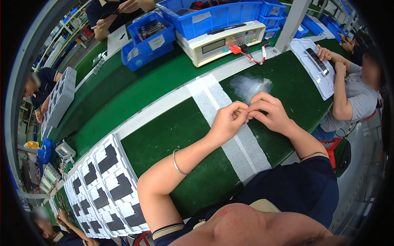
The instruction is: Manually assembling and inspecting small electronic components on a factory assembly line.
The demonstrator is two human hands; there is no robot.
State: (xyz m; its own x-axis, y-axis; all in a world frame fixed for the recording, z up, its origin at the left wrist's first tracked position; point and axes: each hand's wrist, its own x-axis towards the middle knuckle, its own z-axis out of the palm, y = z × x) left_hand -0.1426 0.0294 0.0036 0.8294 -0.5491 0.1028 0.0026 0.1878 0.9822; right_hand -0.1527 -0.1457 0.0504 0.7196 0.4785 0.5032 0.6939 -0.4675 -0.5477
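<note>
My left hand [228,123] and my right hand [271,112] meet fingertip to fingertip above the green work surface, both pinched. Whatever lies between the fingertips is too small or hidden to make out. Just beyond them is a loose pile of clear plastic film pieces [249,87]. A pale cloth-like strip [242,153] runs across the surface beneath my hands. My left wrist wears a metal bangle.
On the left, a white moulded tray [107,151] holds several black flat parts. Across a metal rail stand a bench meter [223,47] with red and black leads and blue bins [152,39]. At right, a co-worker's hands are by a phone-like device [317,61] on a white tray [324,88].
</note>
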